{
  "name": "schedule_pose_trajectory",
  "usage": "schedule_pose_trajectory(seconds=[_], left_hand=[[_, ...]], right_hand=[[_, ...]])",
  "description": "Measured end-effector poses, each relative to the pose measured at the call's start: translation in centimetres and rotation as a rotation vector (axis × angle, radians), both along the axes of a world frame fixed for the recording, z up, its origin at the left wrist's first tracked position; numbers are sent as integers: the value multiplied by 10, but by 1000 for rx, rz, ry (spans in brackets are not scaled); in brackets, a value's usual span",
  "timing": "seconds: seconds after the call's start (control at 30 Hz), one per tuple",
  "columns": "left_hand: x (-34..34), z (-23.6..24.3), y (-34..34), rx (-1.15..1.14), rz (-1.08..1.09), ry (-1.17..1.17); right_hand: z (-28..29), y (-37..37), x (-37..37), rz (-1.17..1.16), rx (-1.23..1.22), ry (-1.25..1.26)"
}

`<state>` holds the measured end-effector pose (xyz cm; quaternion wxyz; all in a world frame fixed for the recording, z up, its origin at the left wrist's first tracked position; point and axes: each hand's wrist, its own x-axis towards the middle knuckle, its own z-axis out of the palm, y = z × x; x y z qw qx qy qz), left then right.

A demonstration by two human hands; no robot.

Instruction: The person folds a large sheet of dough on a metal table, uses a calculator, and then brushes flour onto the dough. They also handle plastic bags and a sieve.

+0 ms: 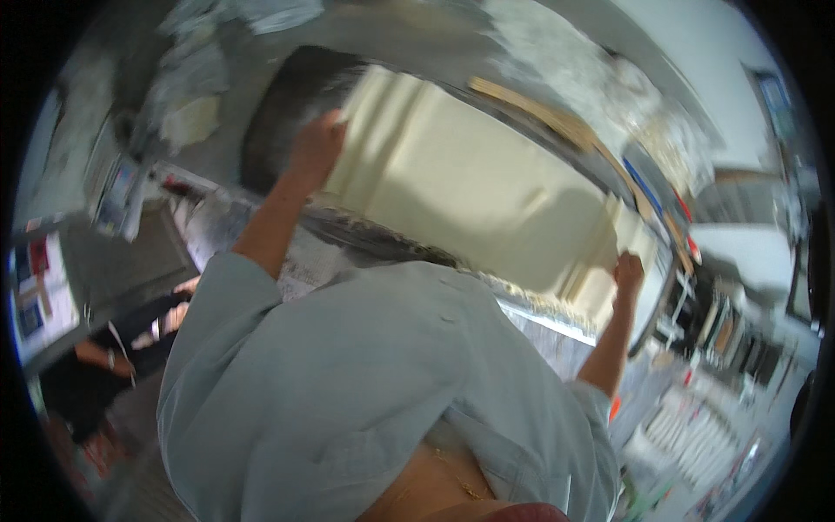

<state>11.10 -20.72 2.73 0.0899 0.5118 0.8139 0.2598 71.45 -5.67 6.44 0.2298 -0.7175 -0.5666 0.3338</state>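
A long cream moulded panel [483, 187] with raised ridges at both ends lies across a dark board or mould [278, 104], with a rough, crumbly near edge. My left hand [320, 139] is closed on the panel's left end, its arm reaching up from the lower left. My right hand [628, 270] is closed on the ridged right end. My fingertips are small and partly hidden at both ends.
Wooden strips [539, 109], a blue-handled tool [639, 178] and whitish crumpled material [574, 61] lie beyond the panel. Another person in dark clothing [78, 391] is at lower left. Stacked white items [691, 431] and metal racks [722, 322] stand at right.
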Motion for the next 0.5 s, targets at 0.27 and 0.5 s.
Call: schedule_pose_trajectory(seconds=[0.27, 0.5], left_hand=[[-3, -2, 22, 299, -260, 160], [-7, -16, 10, 85, -8, 100]], right_hand=[[-33, -17, 26, -121, 202, -634], [-25, -4, 30, -25, -76, -375]])
